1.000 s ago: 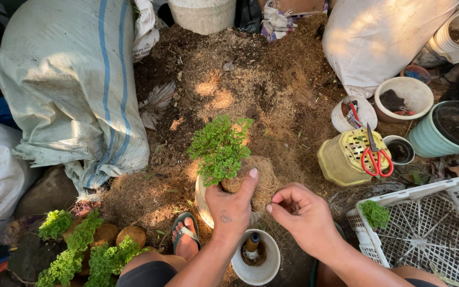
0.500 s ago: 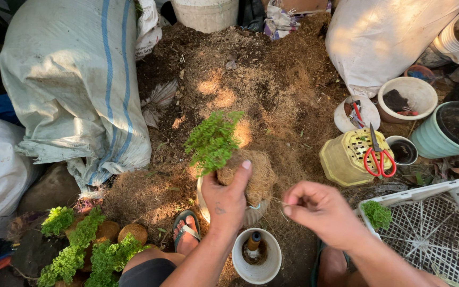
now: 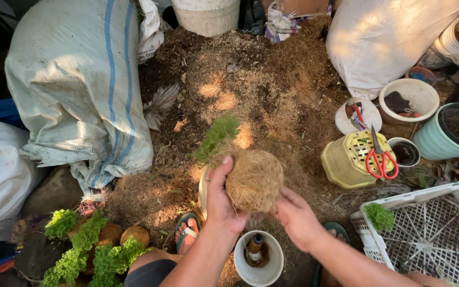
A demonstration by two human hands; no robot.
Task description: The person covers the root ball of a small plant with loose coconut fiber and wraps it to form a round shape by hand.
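Tipping plant [image 3: 216,135] sideways now, fibre ball [image 3: 254,179] turning up; left hand [image 3: 220,202] clamping ball, right hand [image 3: 296,218] closing in, fingers pressing its lower edge, wrapping continuing.

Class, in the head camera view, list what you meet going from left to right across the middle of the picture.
Striped white sack → fibre-wrapped plant ball held by the left hand → yellow basket → red-handled scissors → small dark-filled cup → teal pot.
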